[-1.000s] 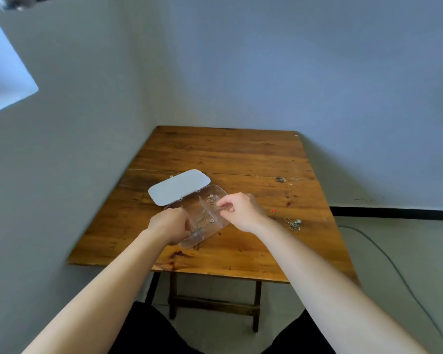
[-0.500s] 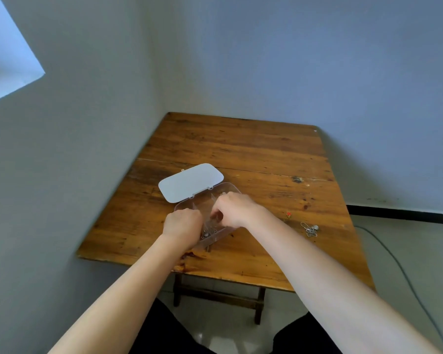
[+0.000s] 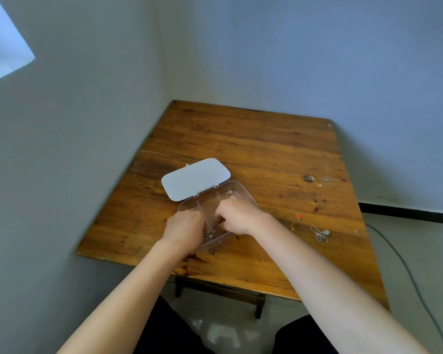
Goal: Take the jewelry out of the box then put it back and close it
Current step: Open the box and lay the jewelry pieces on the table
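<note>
A clear plastic jewelry box (image 3: 241, 190) with dividers lies open on the wooden table (image 3: 253, 139), its white lid (image 3: 195, 178) flipped back to the far left. My left hand (image 3: 184, 227) grips the box's near left end. My right hand (image 3: 237, 217) reaches down into the near compartment, fingers pinched over silver jewelry (image 3: 210, 235) there; whether it holds a piece is hidden. A small silver piece (image 3: 229, 193) lies in the far compartment. On the table to the right lie a red-and-gold piece (image 3: 295, 221) and a silver chain (image 3: 320, 235).
The table stands in a corner, with grey walls to the left and behind. Its near edge (image 3: 215, 277) is close to my lap. A grey cable (image 3: 399, 261) runs over the floor at the right.
My right hand moved from the box's far compartment toward the near one, beside my left hand. The view shifted, so the table sits more to the right.
</note>
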Action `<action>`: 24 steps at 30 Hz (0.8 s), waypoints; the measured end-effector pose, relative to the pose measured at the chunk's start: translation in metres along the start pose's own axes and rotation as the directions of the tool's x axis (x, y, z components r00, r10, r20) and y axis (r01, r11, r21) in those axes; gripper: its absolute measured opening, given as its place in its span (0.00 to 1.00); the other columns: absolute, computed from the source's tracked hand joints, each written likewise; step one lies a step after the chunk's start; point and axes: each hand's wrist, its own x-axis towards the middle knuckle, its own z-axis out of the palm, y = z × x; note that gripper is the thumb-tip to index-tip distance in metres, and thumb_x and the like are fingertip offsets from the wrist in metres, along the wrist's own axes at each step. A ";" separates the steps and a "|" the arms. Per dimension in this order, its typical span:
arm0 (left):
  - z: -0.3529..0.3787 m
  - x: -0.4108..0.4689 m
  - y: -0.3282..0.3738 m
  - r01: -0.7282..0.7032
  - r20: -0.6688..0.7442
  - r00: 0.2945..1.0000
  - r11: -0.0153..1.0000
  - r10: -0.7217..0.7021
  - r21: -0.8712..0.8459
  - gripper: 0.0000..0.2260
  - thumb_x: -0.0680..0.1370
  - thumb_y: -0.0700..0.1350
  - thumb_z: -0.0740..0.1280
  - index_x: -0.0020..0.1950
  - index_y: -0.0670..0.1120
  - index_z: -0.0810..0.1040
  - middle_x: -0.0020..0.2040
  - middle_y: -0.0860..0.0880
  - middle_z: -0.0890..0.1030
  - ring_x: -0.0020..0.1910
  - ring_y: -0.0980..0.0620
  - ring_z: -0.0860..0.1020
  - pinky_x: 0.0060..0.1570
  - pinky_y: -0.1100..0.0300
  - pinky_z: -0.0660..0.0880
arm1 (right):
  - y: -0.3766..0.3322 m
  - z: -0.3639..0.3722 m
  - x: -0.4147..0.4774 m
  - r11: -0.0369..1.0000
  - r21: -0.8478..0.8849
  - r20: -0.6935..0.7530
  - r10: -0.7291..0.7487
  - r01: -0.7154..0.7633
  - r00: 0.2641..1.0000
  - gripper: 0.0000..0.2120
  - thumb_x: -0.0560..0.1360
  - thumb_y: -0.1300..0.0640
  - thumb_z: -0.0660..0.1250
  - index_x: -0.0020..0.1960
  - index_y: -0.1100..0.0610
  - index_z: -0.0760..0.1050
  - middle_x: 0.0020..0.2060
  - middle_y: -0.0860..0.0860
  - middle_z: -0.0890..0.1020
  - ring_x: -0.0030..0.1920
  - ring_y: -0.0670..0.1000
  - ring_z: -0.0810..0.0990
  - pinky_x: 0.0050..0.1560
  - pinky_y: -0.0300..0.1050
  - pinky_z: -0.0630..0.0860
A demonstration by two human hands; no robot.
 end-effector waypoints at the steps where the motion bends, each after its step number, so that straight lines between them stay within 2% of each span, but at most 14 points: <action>1: 0.001 0.000 -0.001 -0.008 -0.003 1.000 1.000 0.008 -0.014 0.06 0.75 0.39 0.67 0.49 0.46 0.80 0.45 0.49 0.81 0.40 0.49 0.80 0.36 0.57 0.78 | 0.000 0.001 0.001 1.000 -0.004 0.009 0.003 -0.003 1.000 0.08 0.76 0.59 0.68 0.51 0.53 0.84 0.45 0.52 0.85 0.43 0.54 0.81 0.35 0.44 0.74; 5: 0.004 -0.002 -0.008 -0.053 -0.041 0.998 0.989 0.048 -0.135 0.04 0.76 0.40 0.68 0.47 0.48 0.81 0.47 0.50 0.79 0.40 0.51 0.78 0.39 0.57 0.79 | 0.000 0.000 0.002 1.000 -0.003 0.036 0.007 -0.007 0.999 0.07 0.79 0.57 0.66 0.51 0.56 0.82 0.45 0.54 0.83 0.42 0.55 0.80 0.37 0.47 0.77; 8: 0.001 -0.006 -0.014 -0.079 -0.097 0.994 0.949 0.051 -0.307 0.05 0.77 0.41 0.68 0.46 0.50 0.80 0.45 0.52 0.77 0.40 0.55 0.76 0.39 0.60 0.77 | 0.006 0.003 -0.006 0.981 0.190 0.023 0.023 -0.027 0.999 0.09 0.81 0.54 0.63 0.54 0.54 0.81 0.50 0.50 0.81 0.46 0.51 0.78 0.41 0.47 0.75; 11: -0.008 -0.011 -0.021 -0.056 -0.183 0.981 0.822 -0.060 -0.567 0.06 0.77 0.41 0.68 0.46 0.51 0.80 0.44 0.55 0.78 0.42 0.58 0.76 0.37 0.66 0.71 | 0.013 0.003 -0.021 0.916 0.401 -0.089 0.064 -0.024 0.994 0.08 0.83 0.52 0.59 0.53 0.50 0.77 0.51 0.45 0.75 0.51 0.47 0.74 0.50 0.44 0.69; 13: -0.017 -0.014 -0.023 -0.041 -0.191 0.968 0.649 -0.162 -0.760 0.04 0.78 0.42 0.68 0.46 0.51 0.80 0.43 0.54 0.80 0.41 0.58 0.77 0.38 0.67 0.72 | 0.017 -0.002 -0.032 0.858 0.514 -0.201 0.139 -0.016 0.970 0.05 0.83 0.50 0.59 0.53 0.47 0.73 0.52 0.44 0.75 0.53 0.45 0.74 0.49 0.42 0.69; 15: -0.030 -0.016 -0.021 -0.035 -0.134 0.962 0.376 -0.240 -0.926 0.03 0.79 0.43 0.67 0.47 0.49 0.80 0.45 0.53 0.83 0.43 0.57 0.79 0.41 0.66 0.75 | 0.022 -0.011 -0.041 0.745 0.667 -0.264 0.234 0.002 0.936 0.06 0.83 0.49 0.58 0.55 0.48 0.73 0.53 0.44 0.77 0.53 0.45 0.78 0.47 0.38 0.72; 18: -0.048 -0.013 -0.013 -0.044 -0.065 0.971 0.096 -0.230 -0.994 0.04 0.81 0.44 0.65 0.48 0.46 0.78 0.52 0.49 0.86 0.54 0.53 0.82 0.54 0.57 0.76 | 0.028 -0.024 -0.052 0.413 0.903 -0.278 0.356 0.117 0.892 0.08 0.83 0.52 0.59 0.57 0.53 0.74 0.57 0.48 0.81 0.58 0.46 0.81 0.57 0.43 0.79; 20: -0.058 -0.010 -0.004 -0.051 -0.041 0.980 -0.044 -0.194 -0.998 0.04 0.81 0.43 0.64 0.48 0.46 0.77 0.51 0.46 0.86 0.55 0.49 0.83 0.56 0.52 0.77 | 0.029 -0.032 -0.058 0.183 0.960 -0.271 0.407 0.213 0.872 0.07 0.84 0.54 0.59 0.57 0.57 0.73 0.56 0.51 0.83 0.58 0.48 0.82 0.60 0.47 0.78; 21: -0.061 -0.009 0.001 -0.054 -0.037 0.982 -0.093 -0.184 -0.994 0.04 0.82 0.43 0.63 0.49 0.46 0.76 0.50 0.45 0.86 0.54 0.48 0.83 0.55 0.51 0.78 | 0.029 -0.035 -0.061 0.103 0.964 -0.266 0.427 0.246 0.864 0.07 0.84 0.55 0.60 0.57 0.58 0.73 0.53 0.52 0.85 0.57 0.49 0.83 0.61 0.48 0.78; 22: -0.063 -0.007 0.005 -0.058 -0.034 0.983 -0.131 -0.180 -0.990 0.04 0.82 0.42 0.63 0.50 0.45 0.76 0.47 0.46 0.85 0.52 0.47 0.83 0.53 0.51 0.79 | 0.029 -0.039 -0.064 0.051 0.961 -0.266 0.442 0.272 0.857 0.07 0.83 0.56 0.60 0.57 0.58 0.73 0.49 0.52 0.86 0.55 0.50 0.84 0.61 0.49 0.78; 24: -0.067 -0.003 0.014 -0.060 -0.025 0.983 -0.188 -0.184 -0.980 0.04 0.82 0.41 0.62 0.49 0.44 0.76 0.42 0.47 0.84 0.48 0.47 0.84 0.49 0.52 0.80 | 0.030 -0.044 -0.070 0.010 0.951 -0.278 0.462 0.309 0.842 0.07 0.83 0.57 0.60 0.57 0.59 0.74 0.42 0.50 0.85 0.52 0.52 0.84 0.60 0.50 0.79</action>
